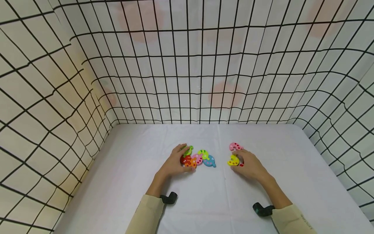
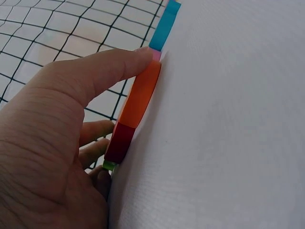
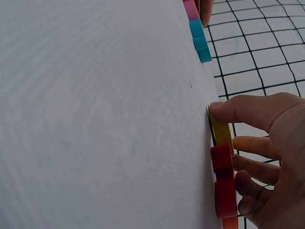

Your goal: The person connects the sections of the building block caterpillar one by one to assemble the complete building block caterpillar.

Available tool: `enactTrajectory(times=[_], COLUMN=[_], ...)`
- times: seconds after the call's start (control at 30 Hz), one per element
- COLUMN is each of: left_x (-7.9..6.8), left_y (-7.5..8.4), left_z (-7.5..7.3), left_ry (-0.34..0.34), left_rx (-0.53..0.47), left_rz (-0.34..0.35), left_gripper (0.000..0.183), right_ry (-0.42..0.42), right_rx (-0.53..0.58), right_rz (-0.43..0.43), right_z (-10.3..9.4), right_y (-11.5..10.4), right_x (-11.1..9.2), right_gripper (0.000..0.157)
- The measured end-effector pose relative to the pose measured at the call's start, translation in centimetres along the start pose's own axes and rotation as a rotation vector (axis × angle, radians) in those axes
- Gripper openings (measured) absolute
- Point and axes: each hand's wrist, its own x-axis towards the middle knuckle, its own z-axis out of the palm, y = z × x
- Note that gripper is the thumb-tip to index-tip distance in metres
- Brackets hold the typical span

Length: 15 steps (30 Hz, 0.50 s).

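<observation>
A curved row of small painted puzzle pieces lies on the white cloth: green (image 1: 188, 150), red (image 1: 184, 159), orange (image 1: 191, 162), pink (image 1: 197, 159), lime (image 1: 203, 154) and blue (image 1: 209, 161). My left hand (image 1: 174, 162) holds the row's left end, its thumb against the orange piece's near edge and its fingers round the red and green side. To the right, my right hand (image 1: 249, 164) pinches a yellow puzzle piece (image 1: 233, 160) between thumb and fingers. Beside the yellow one is a red piece (image 3: 224, 183), mostly covered by this hand in the head view.
A loose pink spotted piece (image 1: 235, 146) lies just beyond the right hand. An orange piece (image 3: 230, 223) shows past the red one in the right wrist view. Black wire grid (image 1: 201, 74) walls stand behind and on both sides of the cloth-covered table (image 1: 204, 208).
</observation>
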Motion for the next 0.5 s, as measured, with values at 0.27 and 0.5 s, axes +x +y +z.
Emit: enactTrajectory(times=[0.27, 0.5], left_x=[0.15, 0.18], left_y=[-0.32, -0.24], left_z=[0.02, 0.10], left_ry=[0.017, 0.027], left_rx=[-0.014, -0.021], left_rz=[0.003, -0.021], left_gripper=[0.097, 0.098], right_ry=[0.032, 0.049], right_rx=[0.034, 0.082], right_rz=[0.039, 0.017], right_z=[0.18, 0.12], right_y=[-0.39, -0.82], right_x=[-0.05, -0.19], right_gripper=[0.065, 0.060])
